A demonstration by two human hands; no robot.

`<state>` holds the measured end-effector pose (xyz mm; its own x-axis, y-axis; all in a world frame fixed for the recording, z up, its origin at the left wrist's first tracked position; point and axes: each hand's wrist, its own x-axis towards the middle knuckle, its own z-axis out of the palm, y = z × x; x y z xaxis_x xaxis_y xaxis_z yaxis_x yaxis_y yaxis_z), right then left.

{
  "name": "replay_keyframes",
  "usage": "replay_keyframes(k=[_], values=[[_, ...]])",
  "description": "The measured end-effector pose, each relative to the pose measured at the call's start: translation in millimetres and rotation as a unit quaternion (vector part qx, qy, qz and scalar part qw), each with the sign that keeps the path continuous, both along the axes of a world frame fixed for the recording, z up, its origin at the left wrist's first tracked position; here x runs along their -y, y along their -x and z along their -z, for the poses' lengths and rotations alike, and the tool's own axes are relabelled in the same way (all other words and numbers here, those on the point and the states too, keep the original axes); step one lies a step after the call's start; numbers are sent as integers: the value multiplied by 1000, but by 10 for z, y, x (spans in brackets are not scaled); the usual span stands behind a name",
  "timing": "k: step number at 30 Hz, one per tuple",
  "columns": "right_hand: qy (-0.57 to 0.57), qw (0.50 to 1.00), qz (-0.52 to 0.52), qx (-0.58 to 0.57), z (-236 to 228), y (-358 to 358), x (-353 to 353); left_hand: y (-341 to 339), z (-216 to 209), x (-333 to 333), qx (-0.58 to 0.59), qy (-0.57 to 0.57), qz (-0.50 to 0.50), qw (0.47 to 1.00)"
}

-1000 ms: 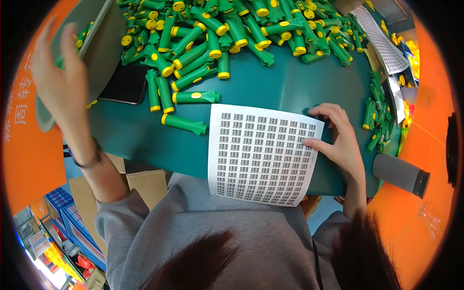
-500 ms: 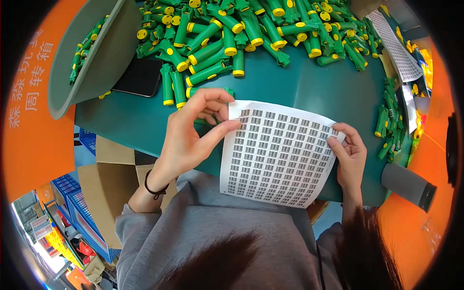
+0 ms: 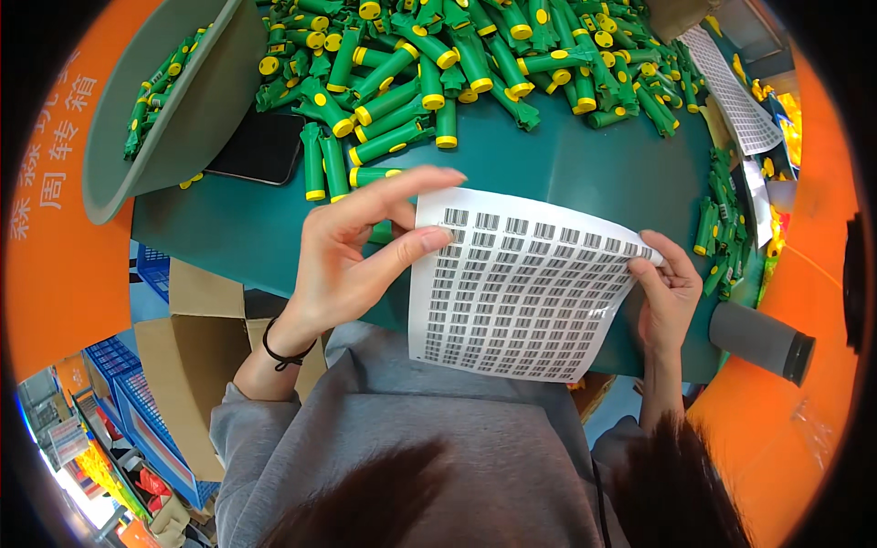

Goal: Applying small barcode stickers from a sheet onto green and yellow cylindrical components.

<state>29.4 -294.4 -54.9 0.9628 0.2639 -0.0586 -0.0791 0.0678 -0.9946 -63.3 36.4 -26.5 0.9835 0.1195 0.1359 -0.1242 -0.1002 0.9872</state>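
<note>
Plainly, both hands are on the white label sheet (image 3: 521,283), which is lifted a little off the teal table (image 3: 594,164) near the middle of the view and curls along its far edge. The left hand (image 3: 352,256) pinches the sheet's upper left corner, at about ten o'clock on the sheet: the thumb lies across the printed side, the forefinger stretches out above the edge, and the other fingers are hidden behind the paper. The right hand (image 3: 665,297) clamps the upper right corner, at about two o'clock, with the thumb on top and the fingertips tucked underneath, out of sight. The rows of small dark printed labels are too fine to make out singly.

At twelve o'clock from the sheet lies a heap of green toy pieces (image 3: 457,64) with yellow ends; the heap runs off the top of the frame, so its extent cannot be told. One piece sits just behind the left hand and is mostly covered by it. At ten o'clock a grey basin (image 3: 196,110) leans over the table edge with a few green pieces in it, its rim partly cut off. A dark flat phone (image 3: 260,146) lies beside it, half under the basin. At three o'clock a grey cylinder (image 3: 758,331) pokes out past the table edge. A second label sheet (image 3: 735,91) at one o'clock is bent by the lens.
</note>
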Motion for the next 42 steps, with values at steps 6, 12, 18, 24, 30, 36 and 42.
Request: replay_keyframes(k=[6, 12, 18, 24, 30, 36, 42], values=[[56, 997, 8, 59, -72, 21, 58, 5, 27, 22, -51, -100, 15, 994], [92, 995, -24, 32, -59, -26, 118, -16, 53, -12, -94, -20, 35, 995], [418, 753, -160, 482, -432, -180, -415, 13, 130, 129, -151, 35, 9, 988], [286, 900, -169, 281, -96, -150, -428, 0, 98, 75, -101, -64, -16, 993], [308, 898, -247, 193, -131, -345, -447, 179, 181, -439, 66, -488, 53, 869], [311, 894, -258, 194, -157, -370, -470, -453, -231, -259, 192, -568, -183, 779], [307, 886, -277, 212, -244, -415, -501, -439, 218, 186, 122, -337, 120, 926]])
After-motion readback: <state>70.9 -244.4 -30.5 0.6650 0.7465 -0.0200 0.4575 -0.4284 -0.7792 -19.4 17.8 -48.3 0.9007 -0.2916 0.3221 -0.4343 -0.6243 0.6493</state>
